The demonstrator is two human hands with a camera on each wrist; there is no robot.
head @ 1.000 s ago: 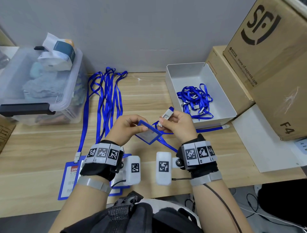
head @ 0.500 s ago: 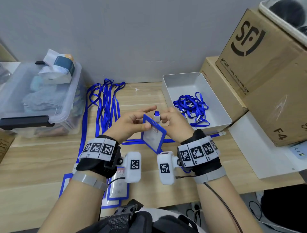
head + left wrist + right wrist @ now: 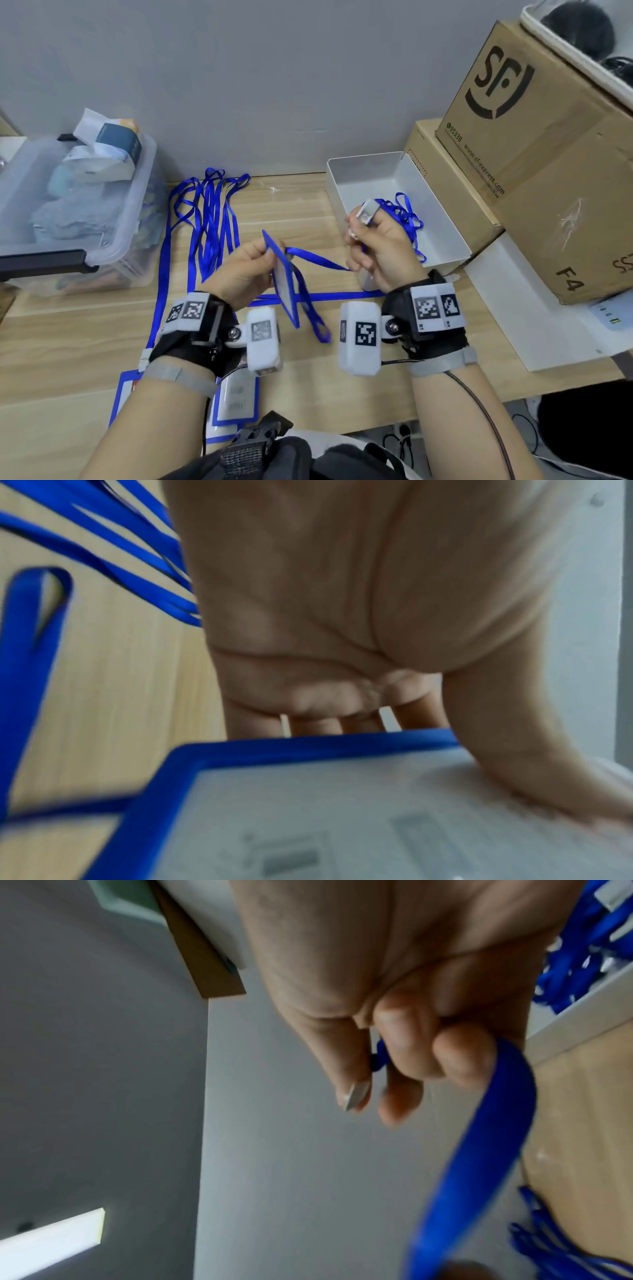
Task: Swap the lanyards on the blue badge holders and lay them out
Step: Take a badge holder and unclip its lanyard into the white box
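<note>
In left hand (image 3: 247, 270), badge holder (image 3: 285, 287)

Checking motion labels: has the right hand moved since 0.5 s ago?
Yes. The right hand has gone right and away from the badge holder, now overlapping the white tray's near-left wall, pulling the lanyard along.

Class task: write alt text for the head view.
Over a wooden desk, the left hand holds a blue badge holder while the right hand grips its blue lanyard. More lanyards lie behind.
</note>
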